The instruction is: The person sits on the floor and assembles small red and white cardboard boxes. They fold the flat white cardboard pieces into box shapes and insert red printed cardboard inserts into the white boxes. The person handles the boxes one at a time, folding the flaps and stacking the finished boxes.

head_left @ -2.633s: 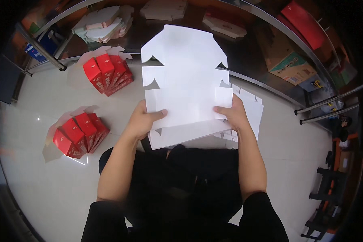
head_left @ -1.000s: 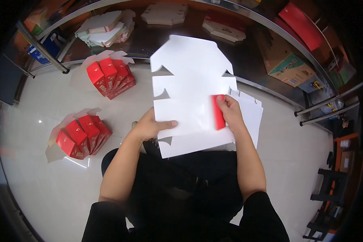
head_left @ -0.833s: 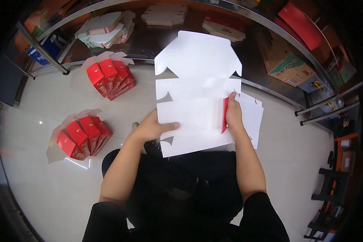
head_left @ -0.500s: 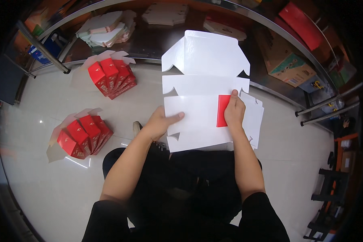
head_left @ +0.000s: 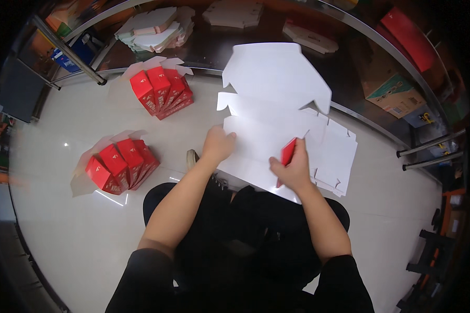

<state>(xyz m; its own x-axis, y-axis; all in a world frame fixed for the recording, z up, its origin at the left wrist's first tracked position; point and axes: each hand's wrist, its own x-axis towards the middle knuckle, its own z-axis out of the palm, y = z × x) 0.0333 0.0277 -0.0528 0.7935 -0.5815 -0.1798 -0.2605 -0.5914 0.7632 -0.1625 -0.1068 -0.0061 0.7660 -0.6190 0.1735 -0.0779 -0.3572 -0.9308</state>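
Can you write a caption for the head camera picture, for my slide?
Left hand and right hand fold a white cardboard box blank, red inside, near folded red boxes.

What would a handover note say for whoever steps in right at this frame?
Left hand: pressing on the left edge of the white die-cut carton blank, held over the lap.
Right hand: gripping a side flap of the blank, its red face turned up.
Nearby: stack of flat blanks under the held one; two fanned groups of folded red boxes on the floor to the left.
Done: creases partly bent, top panel lifted.
Left: the blank is not yet closed into a box.
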